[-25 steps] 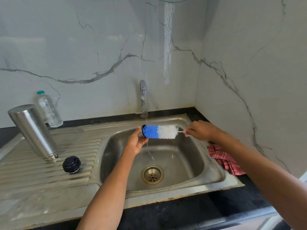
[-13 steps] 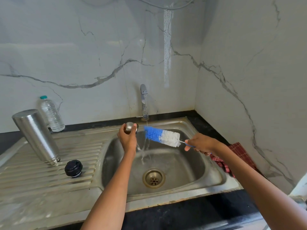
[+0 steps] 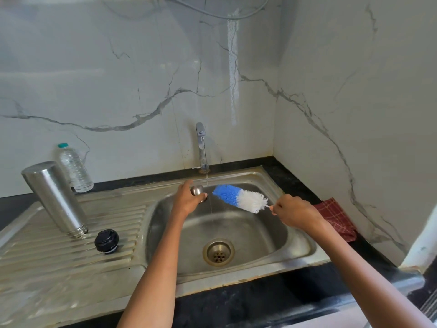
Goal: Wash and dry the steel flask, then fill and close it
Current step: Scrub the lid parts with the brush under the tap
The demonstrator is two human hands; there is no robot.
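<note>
Left hand [image 3: 188, 201] now grips the tap knob [image 3: 197, 190], right hand [image 3: 294, 213] pinching the brush [image 3: 240, 198] at 3 o'clock, stream thinned, so rinsing's probably wrapping up.

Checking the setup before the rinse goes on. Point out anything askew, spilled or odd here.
Nothing is spilled or damaged. The steel flask stands mouth down on the drainboard, appearing to lean left, possibly only lens distortion. Its black cap lies loose beside it. A red checked cloth sits bunched in the corner.
</note>
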